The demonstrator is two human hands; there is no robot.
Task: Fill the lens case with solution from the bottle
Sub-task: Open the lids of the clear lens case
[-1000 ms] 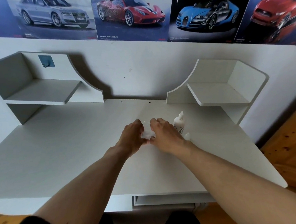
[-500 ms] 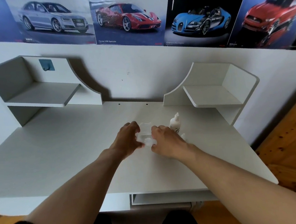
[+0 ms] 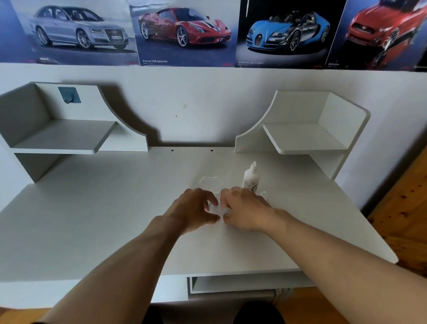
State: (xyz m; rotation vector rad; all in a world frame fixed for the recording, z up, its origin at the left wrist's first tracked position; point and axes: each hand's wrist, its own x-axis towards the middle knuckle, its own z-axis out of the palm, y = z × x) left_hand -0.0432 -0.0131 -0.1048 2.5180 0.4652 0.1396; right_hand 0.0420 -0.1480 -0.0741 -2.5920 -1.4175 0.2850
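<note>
Pinching lens case (image 3: 215, 209) | left hand (image 3: 194, 210), right hand (image 3: 246, 210) grips both curled round it, knuckles up

wall (image 3: 190, 100): white, car posters (image 3: 183, 30) along top | desk (image 3: 86, 234): white, left shelf (image 3: 61, 139), right shelf (image 3: 304, 137) | floor (image 3: 413, 211): wooden boards

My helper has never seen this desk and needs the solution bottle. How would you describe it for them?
Find the white desk, then its right-hand corner shelf. In front of that shelf, just beyond the right hand, the solution bottle stands upright. It is the only standing thing on the desktop: white, with a tapered nozzle and dark print.
</note>
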